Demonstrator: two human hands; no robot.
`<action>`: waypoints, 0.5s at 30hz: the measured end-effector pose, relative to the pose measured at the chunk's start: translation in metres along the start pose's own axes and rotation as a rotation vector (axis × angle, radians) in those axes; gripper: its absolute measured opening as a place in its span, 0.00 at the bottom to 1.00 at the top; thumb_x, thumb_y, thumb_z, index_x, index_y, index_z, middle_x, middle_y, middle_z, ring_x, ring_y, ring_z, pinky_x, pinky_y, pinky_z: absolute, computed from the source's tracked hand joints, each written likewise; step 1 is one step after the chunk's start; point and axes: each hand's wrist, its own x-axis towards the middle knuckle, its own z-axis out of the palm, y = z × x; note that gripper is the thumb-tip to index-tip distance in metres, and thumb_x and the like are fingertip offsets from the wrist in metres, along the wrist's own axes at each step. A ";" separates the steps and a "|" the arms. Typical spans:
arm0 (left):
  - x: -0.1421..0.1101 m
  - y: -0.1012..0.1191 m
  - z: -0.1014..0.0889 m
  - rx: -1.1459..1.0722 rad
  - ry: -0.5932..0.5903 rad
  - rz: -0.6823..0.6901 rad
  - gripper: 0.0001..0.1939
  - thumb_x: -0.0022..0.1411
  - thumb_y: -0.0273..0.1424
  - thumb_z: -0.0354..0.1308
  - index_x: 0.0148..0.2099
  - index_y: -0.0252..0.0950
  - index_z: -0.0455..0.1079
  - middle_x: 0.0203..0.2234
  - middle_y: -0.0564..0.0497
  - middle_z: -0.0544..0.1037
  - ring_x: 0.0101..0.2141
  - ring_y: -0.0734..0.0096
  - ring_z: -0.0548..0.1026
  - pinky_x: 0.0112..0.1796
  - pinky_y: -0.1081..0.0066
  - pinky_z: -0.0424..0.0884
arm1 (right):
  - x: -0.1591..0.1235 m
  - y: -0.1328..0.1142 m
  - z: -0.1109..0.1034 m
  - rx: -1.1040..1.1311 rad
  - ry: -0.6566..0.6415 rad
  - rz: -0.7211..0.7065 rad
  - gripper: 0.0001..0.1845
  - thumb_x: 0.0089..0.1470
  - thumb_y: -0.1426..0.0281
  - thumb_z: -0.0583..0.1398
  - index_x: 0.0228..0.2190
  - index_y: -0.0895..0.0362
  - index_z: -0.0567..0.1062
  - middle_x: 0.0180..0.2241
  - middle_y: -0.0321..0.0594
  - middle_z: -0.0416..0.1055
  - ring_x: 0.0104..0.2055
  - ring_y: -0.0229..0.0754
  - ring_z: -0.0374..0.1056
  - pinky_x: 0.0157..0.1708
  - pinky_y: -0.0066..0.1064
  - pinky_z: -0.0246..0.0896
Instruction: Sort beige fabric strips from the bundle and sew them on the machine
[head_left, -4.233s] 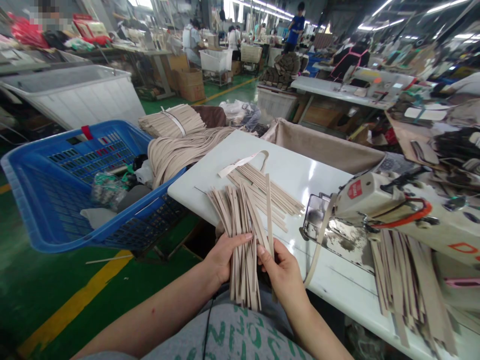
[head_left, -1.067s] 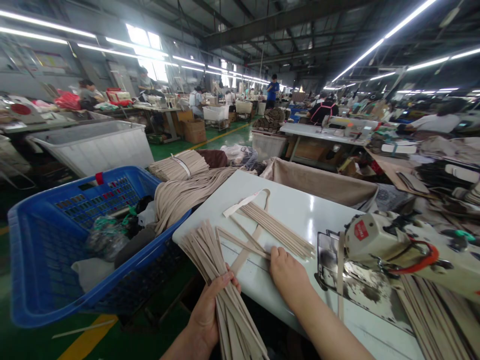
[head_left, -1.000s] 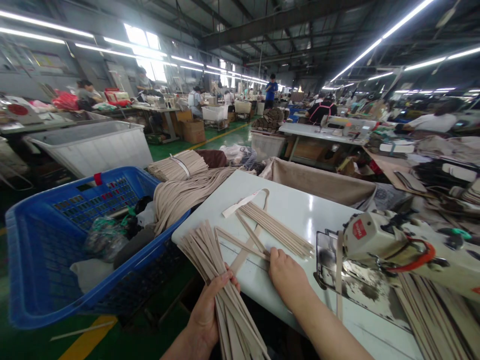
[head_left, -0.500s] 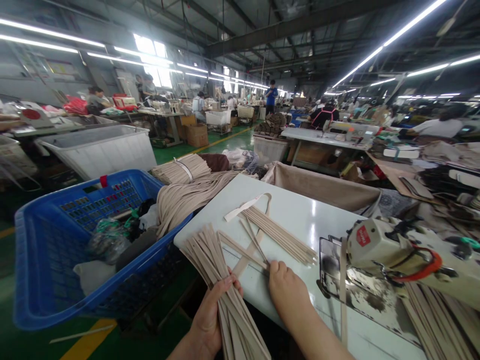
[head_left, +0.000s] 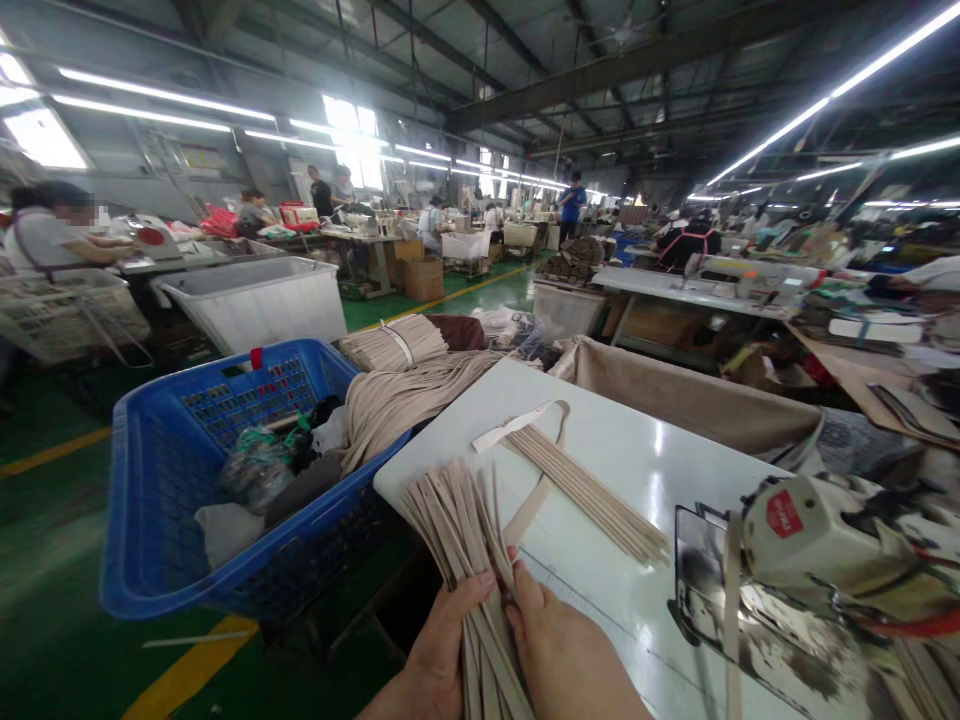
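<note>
Left hand [head_left: 450,645] and right hand [head_left: 562,645] hold a closed grip on beige straps [head_left: 457,530], bunched tight at the counter [head_left: 622,470] edge, tips fanned.

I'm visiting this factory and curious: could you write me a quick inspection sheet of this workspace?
Surface: white table with a sewing machine at its right end.
Job's things: a bundle of beige strips in hand; a smaller bundle on the table.
Clutter: blue basket holding bags; beige pile beside it.
Hands: left hand and right hand both grip the bundle.
Cables: red cord by the machine.
Surroundings: white bin, co-worker.
</note>
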 end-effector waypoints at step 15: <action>-0.002 0.011 -0.009 0.072 -0.090 0.078 0.20 0.44 0.23 0.75 0.41 0.30 0.75 0.32 0.47 0.79 0.30 0.69 0.78 0.36 0.69 0.76 | 0.045 0.122 -0.010 -0.145 0.545 0.139 0.17 0.62 0.66 0.55 0.50 0.61 0.72 0.47 0.54 0.73 0.48 0.56 0.69 0.48 0.46 0.65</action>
